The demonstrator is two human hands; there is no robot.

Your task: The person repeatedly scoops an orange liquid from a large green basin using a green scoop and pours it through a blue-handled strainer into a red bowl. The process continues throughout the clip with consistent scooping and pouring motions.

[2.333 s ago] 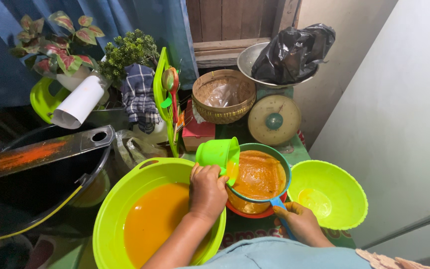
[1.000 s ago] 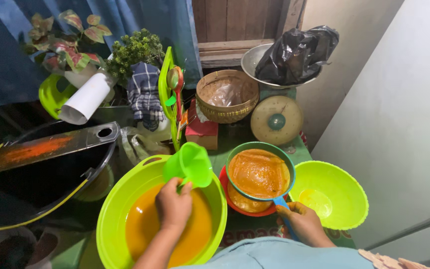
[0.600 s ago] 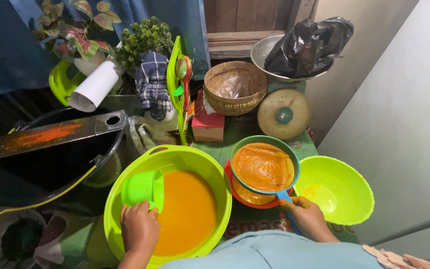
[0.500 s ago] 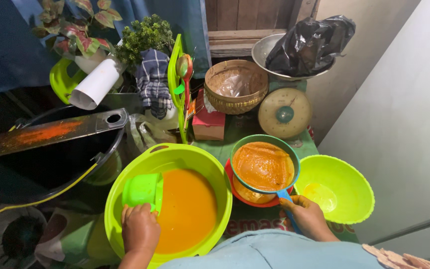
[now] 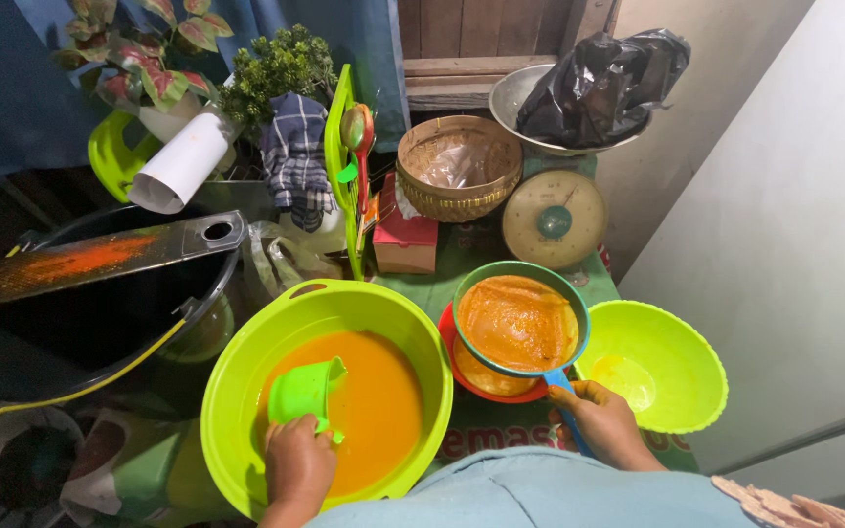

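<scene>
The crowded green-covered table (image 5: pixel 442 284) stood against a pale wall (image 5: pixel 794 196). The left hand (image 5: pixel 297 469) gripped a green scoop (image 5: pixel 303 391), dipped in the lime basin's (image 5: pixel 246 362) orange liquid. The right hand (image 5: pixel 603 425) was closed on the blue-handled strainer (image 5: pixel 518 323), over a red bowl (image 5: pixel 462 376).

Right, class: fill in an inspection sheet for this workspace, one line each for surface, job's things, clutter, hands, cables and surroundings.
Surface: green cloth under the bowls.
Job's things: green scoop dipped in orange liquid in the large green basin; strainer full of orange pulp over a red bowl; small green bowl nearly empty.
Clutter: woven basket, kitchen scale, paper roll, checked cloth.
Hands: left hand grips the scoop; right hand holds the strainer's blue handle.
Cables: nothing seen.
Surroundings: plants, blue curtain, pale wall.
</scene>
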